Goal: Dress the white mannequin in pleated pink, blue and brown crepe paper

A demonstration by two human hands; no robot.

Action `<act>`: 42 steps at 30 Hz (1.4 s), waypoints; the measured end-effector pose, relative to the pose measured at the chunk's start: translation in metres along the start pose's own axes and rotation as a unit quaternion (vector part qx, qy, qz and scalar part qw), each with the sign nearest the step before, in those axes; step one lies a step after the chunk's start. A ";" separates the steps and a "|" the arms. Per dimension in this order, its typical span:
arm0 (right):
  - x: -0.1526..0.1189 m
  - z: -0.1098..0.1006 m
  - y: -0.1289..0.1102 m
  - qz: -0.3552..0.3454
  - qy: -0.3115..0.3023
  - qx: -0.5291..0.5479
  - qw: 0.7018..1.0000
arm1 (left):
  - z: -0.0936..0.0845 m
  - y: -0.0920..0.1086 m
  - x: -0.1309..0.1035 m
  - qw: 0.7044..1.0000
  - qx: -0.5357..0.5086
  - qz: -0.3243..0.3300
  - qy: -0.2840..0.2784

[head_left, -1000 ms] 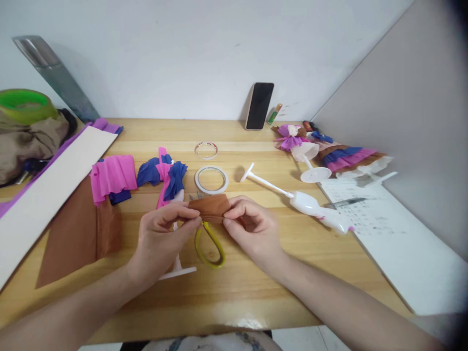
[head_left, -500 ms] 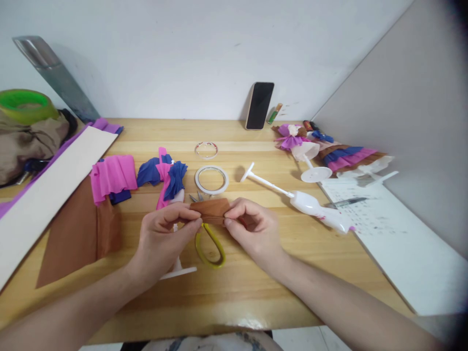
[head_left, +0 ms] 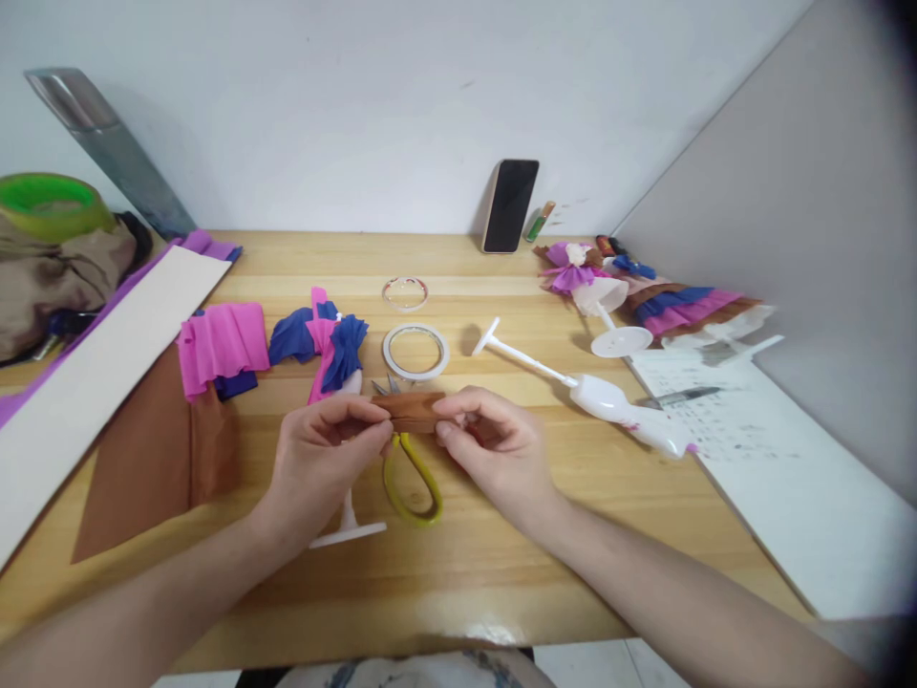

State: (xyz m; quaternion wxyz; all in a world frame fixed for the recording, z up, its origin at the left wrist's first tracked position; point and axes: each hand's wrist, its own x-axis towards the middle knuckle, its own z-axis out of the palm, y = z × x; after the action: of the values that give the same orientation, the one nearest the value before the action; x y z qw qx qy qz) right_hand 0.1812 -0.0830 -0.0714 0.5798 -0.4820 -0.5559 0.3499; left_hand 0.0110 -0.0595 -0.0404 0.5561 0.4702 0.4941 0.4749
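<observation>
Between my two hands a strip of brown crepe paper (head_left: 412, 411) is held level, folded and creased lengthwise. My left hand (head_left: 315, 459) pinches its left end between thumb and fingers. The right end is pinched by my right hand (head_left: 494, 449). Below and behind the strip lie scissors with yellow handles (head_left: 415, 516), their blade tips showing past its upper edge. Beyond them is a white roll of tape (head_left: 415, 352). A white doll form on a stand (head_left: 349, 530), dressed in blue and pink crepe paper (head_left: 336, 349), lies partly hidden behind my left hand.
Pink crepe paper (head_left: 223, 349) and a brown sheet (head_left: 133, 459) lie left, beside a long white board (head_left: 107, 368). On the right are a bare white doll form (head_left: 606, 397), a knife (head_left: 680, 396) on a white board (head_left: 774, 516) and paper-dressed figures (head_left: 694, 311). A phone (head_left: 510, 205) leans on the wall.
The brown strip has become narrower, its upper part folded down between my fingers. Both hands stay in nearly the same place, still pinching its ends.
</observation>
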 end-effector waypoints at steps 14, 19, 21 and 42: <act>0.001 -0.002 -0.002 -0.090 -0.040 -0.021 0.995 | -0.007 -0.014 0.000 0.981 0.064 0.181 0.008; -0.001 0.000 -0.003 -0.048 -0.056 -0.011 0.997 | -0.006 -0.009 -0.002 0.979 0.085 0.185 0.014; -0.001 0.000 -0.004 -0.042 -0.058 -0.013 0.997 | -0.006 -0.010 -0.002 0.978 0.095 0.186 0.013; -0.002 -0.002 -0.007 -0.074 -0.054 -0.012 0.996 | -0.016 -0.017 0.002 0.978 0.090 0.152 -0.111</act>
State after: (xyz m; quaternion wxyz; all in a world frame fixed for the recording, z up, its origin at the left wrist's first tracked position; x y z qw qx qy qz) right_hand 0.1818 -0.0875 -0.0651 0.5673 -0.4275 -0.6245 0.3246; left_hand -0.0040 -0.0584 -0.0588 0.4838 0.6378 0.3927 0.4526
